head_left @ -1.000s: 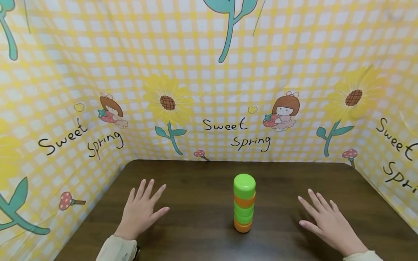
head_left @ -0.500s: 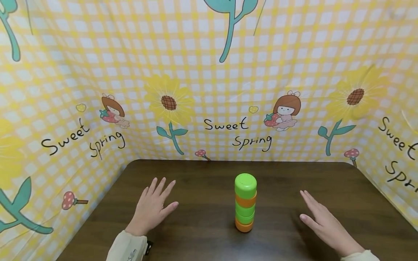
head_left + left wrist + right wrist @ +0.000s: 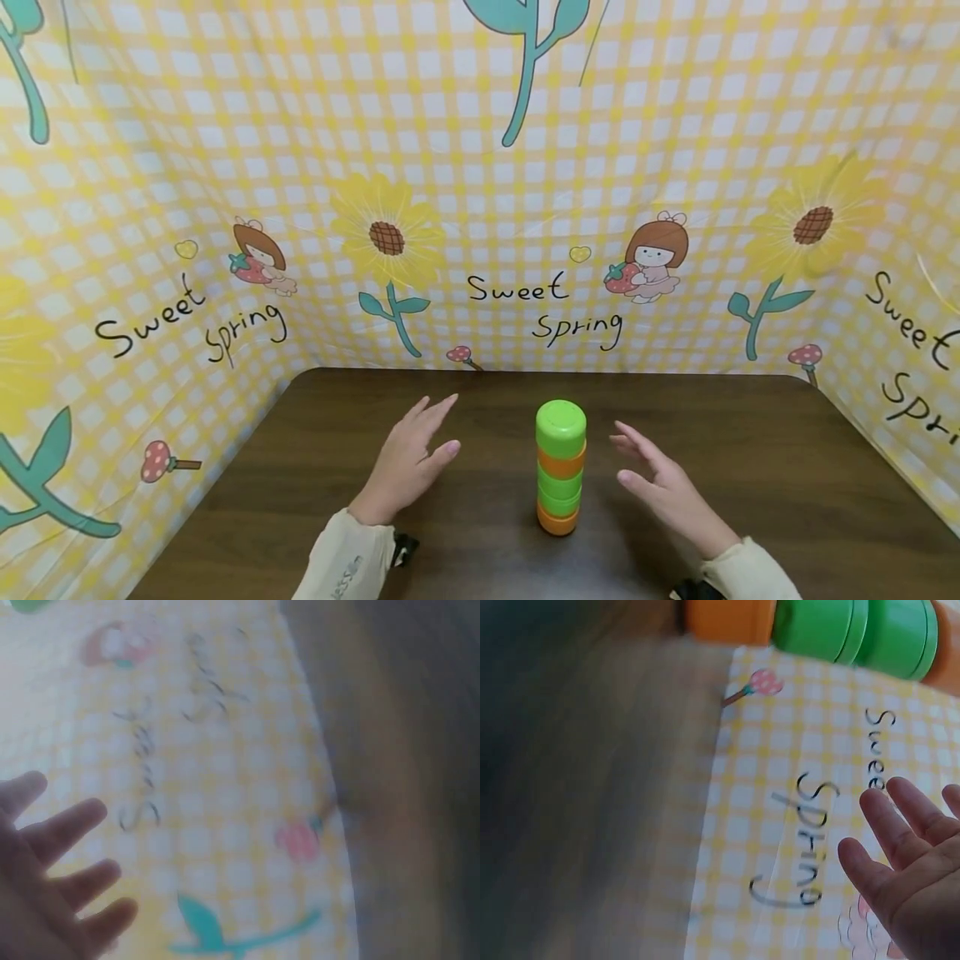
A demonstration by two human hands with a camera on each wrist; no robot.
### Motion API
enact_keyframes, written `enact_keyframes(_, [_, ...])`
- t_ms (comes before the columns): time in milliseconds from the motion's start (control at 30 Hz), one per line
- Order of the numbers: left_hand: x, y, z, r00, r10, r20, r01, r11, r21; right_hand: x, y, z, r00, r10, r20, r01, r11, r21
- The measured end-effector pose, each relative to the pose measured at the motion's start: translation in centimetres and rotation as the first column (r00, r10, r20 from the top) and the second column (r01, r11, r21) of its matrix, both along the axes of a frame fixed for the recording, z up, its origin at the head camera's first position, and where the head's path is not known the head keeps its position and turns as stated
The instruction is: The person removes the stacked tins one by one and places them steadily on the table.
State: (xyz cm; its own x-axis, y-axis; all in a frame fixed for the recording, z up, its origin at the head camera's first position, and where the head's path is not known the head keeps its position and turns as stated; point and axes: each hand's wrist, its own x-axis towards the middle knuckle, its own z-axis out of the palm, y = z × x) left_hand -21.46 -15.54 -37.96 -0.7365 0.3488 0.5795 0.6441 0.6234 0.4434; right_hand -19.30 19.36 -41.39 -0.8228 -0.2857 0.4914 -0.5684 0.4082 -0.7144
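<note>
Green and orange stack [image 3: 561, 467] upright on the dark wood-grained desk [image 3: 491, 500], between the left hand [image 3: 403, 462] and the right hand [image 3: 671, 500]. Fingers of both hands are extended and hold nothing; neither hand touches the stack, which in the head view lies nearer the right fingertips. Bands run green, orange, green, orange from top to bottom. A yellow-and-white checked cloth [image 3: 480, 192] encloses the far edge and both sides of the desk, printed with sunflowers [image 3: 386, 239], mushrooms [image 3: 156, 461] and a cartoon figure [image 3: 652, 254] holding a strawberry. Its black lettering [image 3: 517, 288] reads "Sweet Spring" at centre and left; at right, "Spring" is cut by the frame. Dark lettering on the pale left sleeve [image 3: 333, 546] is too small to read with certainty. A black band [image 3: 405, 548] shows at the left wrist.
</note>
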Motion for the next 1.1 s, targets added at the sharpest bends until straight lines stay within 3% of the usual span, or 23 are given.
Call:
enact_keyframes(100, [0.2, 1.8, 0.9, 0.991, -0.075, 0.113, 0.059, 0.989, 0.138, -0.6, -1.5, 0.2, 0.997, 0.048, 0.052, -0.047, 0.999, -0.025])
enact_keyframes(200, [0.5, 3.7, 1.6, 0.973, -0.138, 0.183, 0.097, 0.971, 0.217, -0.9, -2.4, 0.4, 0.986, 0.104, 0.13, -0.099, 0.994, -0.045])
enact_keyframes(367, [0.4, 5.8, 2.3, 0.943, -0.222, 0.248, 0.147, 0.946, 0.288, -1.2, -3.3, 0.6, 0.973, 0.144, 0.18, -0.13, 0.987, -0.089])
enact_keyframes(567, [-1.0, 7.1, 2.3, 0.907, -0.314, 0.281, 0.185, 0.895, 0.405, -1.7, -4.1, 0.7, 0.972, 0.17, 0.165, -0.15, 0.981, -0.127])
enact_keyframes(800, [-1.6, 8.6, 2.3, 0.881, -0.369, 0.294, 0.223, 0.875, 0.43, -2.0, -4.8, 0.4, 0.955, 0.202, 0.219, -0.164, 0.969, -0.183])
enact_keyframes(1100, [-1.2, 10.2, 3.0, 0.858, -0.373, 0.353, 0.237, 0.897, 0.373, -1.8, -4.8, -0.2, 0.954, 0.203, 0.221, -0.156, 0.965, -0.213])
